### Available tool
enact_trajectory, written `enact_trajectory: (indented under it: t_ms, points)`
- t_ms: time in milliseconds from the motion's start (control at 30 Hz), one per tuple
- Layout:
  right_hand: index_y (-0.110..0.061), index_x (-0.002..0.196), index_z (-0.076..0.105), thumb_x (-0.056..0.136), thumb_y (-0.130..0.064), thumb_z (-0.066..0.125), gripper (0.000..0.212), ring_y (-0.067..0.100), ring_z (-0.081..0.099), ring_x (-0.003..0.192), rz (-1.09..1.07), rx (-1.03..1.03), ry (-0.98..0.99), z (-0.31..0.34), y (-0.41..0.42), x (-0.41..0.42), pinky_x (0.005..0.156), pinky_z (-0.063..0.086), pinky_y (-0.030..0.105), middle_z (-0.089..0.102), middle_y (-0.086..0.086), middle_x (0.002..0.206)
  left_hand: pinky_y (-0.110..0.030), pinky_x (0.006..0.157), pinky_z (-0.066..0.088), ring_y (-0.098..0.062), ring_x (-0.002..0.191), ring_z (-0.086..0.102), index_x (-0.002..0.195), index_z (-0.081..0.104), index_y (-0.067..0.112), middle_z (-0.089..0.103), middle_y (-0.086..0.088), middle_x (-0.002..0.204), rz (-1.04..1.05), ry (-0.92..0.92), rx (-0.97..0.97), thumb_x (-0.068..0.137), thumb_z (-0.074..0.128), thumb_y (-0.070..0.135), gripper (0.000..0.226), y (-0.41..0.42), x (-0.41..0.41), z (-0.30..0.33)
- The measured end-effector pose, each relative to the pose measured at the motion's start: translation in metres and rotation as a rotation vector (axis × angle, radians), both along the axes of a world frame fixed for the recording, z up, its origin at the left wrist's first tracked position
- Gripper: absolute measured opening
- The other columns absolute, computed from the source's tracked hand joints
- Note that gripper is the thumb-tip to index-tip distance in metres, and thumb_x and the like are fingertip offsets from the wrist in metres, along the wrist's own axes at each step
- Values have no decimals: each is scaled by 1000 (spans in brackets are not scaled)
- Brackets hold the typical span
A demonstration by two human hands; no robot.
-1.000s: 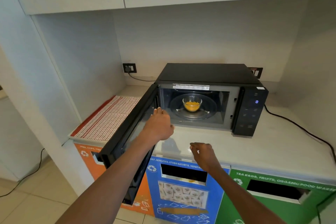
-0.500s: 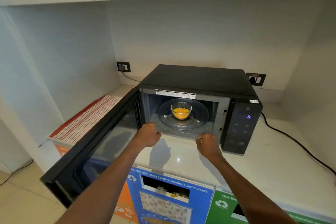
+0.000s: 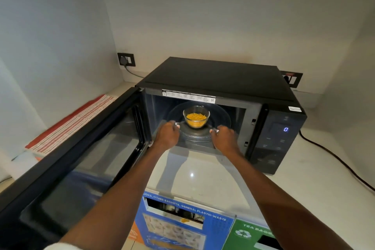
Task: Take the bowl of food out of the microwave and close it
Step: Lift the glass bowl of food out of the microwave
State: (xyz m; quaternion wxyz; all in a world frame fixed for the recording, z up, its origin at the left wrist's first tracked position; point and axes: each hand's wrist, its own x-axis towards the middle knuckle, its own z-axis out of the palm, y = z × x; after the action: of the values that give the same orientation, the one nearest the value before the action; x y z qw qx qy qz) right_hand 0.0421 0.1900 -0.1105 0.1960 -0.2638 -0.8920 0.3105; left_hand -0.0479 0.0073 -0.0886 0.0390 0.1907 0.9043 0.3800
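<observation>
Hands reach into the open microwave (image 3: pixel 221 79) on the counter (image 3: pixel 316 178), left hand (image 3: pixel 167 135) and right hand (image 3: pixel 224 138) each with a loosely spread grip. Between them, just beyond the fingertips and untouched, the glass bowl of food (image 3: pixel 196 116) sits on the turntable (image 3: pixel 220 116).

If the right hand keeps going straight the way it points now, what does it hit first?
Probably the glass bowl of yellow food: the right hand points inward and slightly left toward it, low over the turntable. Depth is unclear, so its fingertips may brush the turntable rim first.
</observation>
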Motion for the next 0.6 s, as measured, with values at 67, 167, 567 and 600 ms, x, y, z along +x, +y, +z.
enact_trajectory:
  t_ms: [67,167,567,600]
  points:
    - [-3,87,61,91,-32,56,29,35,62,87,-23,4,10,-5,5,-13,64,33,27,66,18,87,-33,85,40,-35,107,60,107,65,-1,65,-22,109,6,6,58,100,42,12,27,11,-11,-10]
    - [0,94,61,92,-32,53,33,38,61,95,-35,-28,17,-12,11,-34,67,35,30,66,23,99,-26,77,34,-25,95,55,100,62,13,63,-17,100,-7,12,113,100,43,10,20,22,-28,-22]
    - [0,104,61,92,-46,46,50,37,65,95,-133,-236,-24,-20,20,-114,71,48,34,69,20,99,-38,103,40,-34,126,52,109,67,11,60,-18,133,-5,-115,184,101,40,17,28,53,-102,-37]
    - [0,105,61,92,-46,45,50,38,66,94,-144,-254,-41,-21,20,-118,76,51,38,69,22,102,-38,98,42,-34,120,55,96,67,12,64,-19,125,-20,-132,192,101,40,18,28,55,-105,-40]
